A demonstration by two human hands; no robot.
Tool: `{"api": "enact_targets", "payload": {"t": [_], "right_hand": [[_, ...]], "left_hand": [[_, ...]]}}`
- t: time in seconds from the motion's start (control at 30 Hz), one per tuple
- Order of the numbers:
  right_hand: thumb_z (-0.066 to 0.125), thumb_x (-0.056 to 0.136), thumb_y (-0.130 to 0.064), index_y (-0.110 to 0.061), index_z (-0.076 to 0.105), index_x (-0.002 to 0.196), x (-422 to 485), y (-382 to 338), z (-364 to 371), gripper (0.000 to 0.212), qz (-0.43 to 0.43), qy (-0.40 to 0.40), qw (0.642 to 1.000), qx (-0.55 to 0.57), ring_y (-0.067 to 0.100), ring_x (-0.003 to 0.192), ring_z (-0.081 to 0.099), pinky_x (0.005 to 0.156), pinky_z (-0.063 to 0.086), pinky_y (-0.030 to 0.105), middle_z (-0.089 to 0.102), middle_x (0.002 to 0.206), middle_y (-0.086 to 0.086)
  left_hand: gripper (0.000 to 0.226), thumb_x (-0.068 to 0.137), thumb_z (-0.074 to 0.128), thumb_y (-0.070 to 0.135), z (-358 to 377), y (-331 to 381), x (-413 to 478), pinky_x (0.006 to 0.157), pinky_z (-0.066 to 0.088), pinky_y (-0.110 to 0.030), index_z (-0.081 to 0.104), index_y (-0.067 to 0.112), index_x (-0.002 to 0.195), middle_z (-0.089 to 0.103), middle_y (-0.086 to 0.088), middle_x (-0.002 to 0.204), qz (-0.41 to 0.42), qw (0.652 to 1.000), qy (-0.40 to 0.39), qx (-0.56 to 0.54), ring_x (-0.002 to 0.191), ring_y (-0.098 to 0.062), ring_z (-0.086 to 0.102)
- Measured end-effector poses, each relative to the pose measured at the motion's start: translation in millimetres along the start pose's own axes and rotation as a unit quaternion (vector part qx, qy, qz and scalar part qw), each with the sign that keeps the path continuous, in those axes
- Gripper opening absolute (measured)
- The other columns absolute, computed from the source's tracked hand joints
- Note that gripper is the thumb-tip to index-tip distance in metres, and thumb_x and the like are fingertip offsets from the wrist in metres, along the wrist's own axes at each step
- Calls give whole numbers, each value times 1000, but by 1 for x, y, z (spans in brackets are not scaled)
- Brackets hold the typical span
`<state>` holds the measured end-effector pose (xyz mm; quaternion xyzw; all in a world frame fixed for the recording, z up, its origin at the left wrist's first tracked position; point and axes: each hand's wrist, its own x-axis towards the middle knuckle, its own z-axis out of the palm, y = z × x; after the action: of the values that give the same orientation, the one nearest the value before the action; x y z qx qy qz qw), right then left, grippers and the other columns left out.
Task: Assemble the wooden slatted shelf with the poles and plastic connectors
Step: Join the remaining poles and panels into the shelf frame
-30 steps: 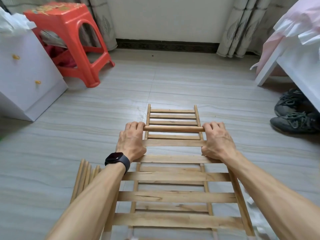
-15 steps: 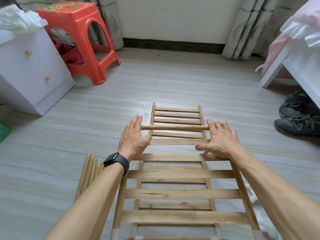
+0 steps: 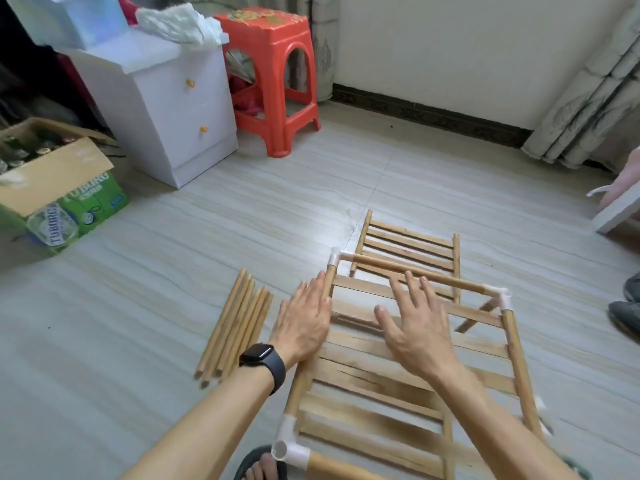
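Observation:
A wooden slatted shelf (image 3: 391,386) lies on the floor inside a frame of poles joined by white plastic connectors: one at the far left corner (image 3: 335,258), one at the far right (image 3: 498,295), one at the near left (image 3: 289,448). My left hand (image 3: 304,322) hovers flat over the frame's left pole, fingers straight. My right hand (image 3: 414,323) is spread over the slats just short of the far cross pole (image 3: 415,271). Neither hand holds anything. A second slatted panel (image 3: 408,249) lies beyond the frame. Several loose poles (image 3: 235,327) lie left of it.
A white drawer cabinet (image 3: 166,109) and a red plastic stool (image 3: 273,77) stand at the back left. An open cardboard box (image 3: 59,188) sits at far left. Dark shoes (image 3: 627,310) and a white board edge (image 3: 620,209) are at the right. My sandalled foot (image 3: 259,465) is by the near connector.
Both hands have let go of the far cross pole and lifted off, fingers spread. The camera has swung left, bringing the cardboard box and the loose poles into view.

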<state>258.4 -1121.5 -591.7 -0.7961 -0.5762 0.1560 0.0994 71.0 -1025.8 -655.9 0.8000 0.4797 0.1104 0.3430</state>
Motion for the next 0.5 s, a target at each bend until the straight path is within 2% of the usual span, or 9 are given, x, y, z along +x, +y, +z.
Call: {"api": "enact_targets", "payload": {"t": [0.1,0.17,0.23,0.3,0.4,0.5], "right_hand": [[9,91,-74,-41,4,158,14,-45,13,75,-76,-4,997,-11,11,152,-19,126,0,46,-9,167,-8],[-6,80,-83,-44,1,157,33,-60,19,87,-103,-17,994,-42,12,151,-22,125,-2,47,-14,166,-9],[-10,74,-85,-47,-5,156,48,-66,30,91,-105,-38,991,-78,16,151,-25,124,-5,49,-22,164,-9],[-8,76,-86,-53,-10,153,52,-67,46,83,-97,-42,990,-92,17,152,-22,124,-5,50,-25,163,-8],[-4,83,-78,-57,-10,151,52,-62,59,71,-83,-27,992,-89,16,153,-17,124,-7,48,-21,165,-6],[1,85,-78,-57,-6,152,56,-60,58,70,-79,-25,993,-85,14,154,-13,124,-7,47,-19,166,-7]], "left_hand": [[52,109,12,38,1,-11,6,126,8,-41,11,29,160,14,9,167,2,996,2,-91,154,-10,10],[50,109,19,38,6,-36,3,125,14,-39,24,26,158,26,5,164,-52,994,13,-100,151,-12,20],[54,106,33,43,10,-75,-1,123,18,-39,28,23,157,28,0,163,-140,990,2,-27,150,-17,23],[60,101,43,43,11,-114,-5,120,22,-40,30,20,154,30,-4,160,-211,972,-45,91,147,-23,25],[45,98,45,38,11,-151,-5,108,38,-39,46,19,139,43,-6,147,-263,938,-86,208,137,-26,38],[38,99,44,35,22,-174,0,101,42,-36,50,20,134,51,-3,141,-271,915,-103,280,132,-23,46]]}}
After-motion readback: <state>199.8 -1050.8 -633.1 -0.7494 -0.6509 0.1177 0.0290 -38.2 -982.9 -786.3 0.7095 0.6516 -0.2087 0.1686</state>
